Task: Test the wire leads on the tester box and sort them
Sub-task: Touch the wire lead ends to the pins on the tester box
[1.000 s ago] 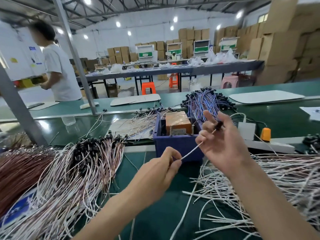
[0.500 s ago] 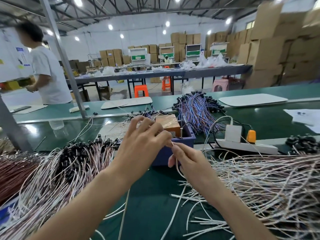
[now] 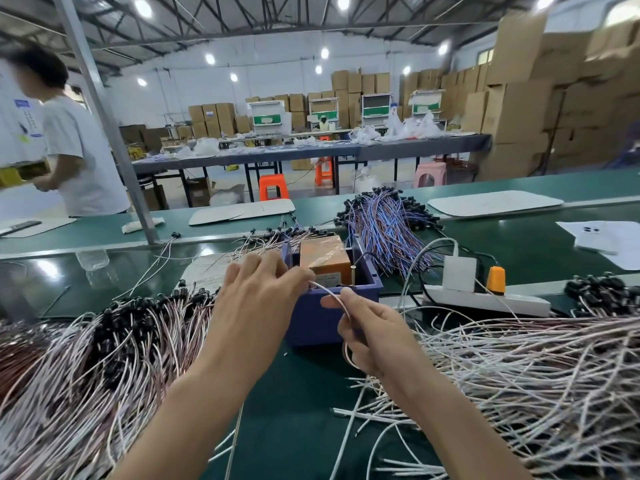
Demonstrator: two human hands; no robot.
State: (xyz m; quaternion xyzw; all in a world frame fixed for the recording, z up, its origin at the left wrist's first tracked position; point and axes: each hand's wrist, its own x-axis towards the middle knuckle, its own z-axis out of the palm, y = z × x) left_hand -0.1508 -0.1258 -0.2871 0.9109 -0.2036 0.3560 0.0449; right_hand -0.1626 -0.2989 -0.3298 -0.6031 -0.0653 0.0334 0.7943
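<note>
White wire lead [image 3: 329, 291] arcs between 2 pinches just above the near rim of the tester box [image 3: 322, 320], a blue bin holding an orange unit [image 3: 323, 254]. The left hand [image 3: 256, 299] nips one end of the lead between thumb and index fingertip, its other fingers spread loosely over the bin's left wall. The right hand [image 3: 375, 336] pinches the same lead a little further along between thumb and index finger, its remaining fingers curled; the rest of the lead loops down beneath that palm. A brass pin [image 3: 353, 274] stands upright inside the bin, just beyond the pinched end; whether the lead touches it cannot be told.

Both forearms reach over a green bench mat [image 3: 294, 420]. To the right lies a sprawl of white leads [image 3: 526, 368]; to the left, a heap of pinkish leads with black connectors [image 3: 114, 337]. Behind the bin sits a bundle of blue leads [image 3: 388, 223], and beside it a white power strip [image 3: 491, 301] carrying an orange plug [image 3: 496, 277].
</note>
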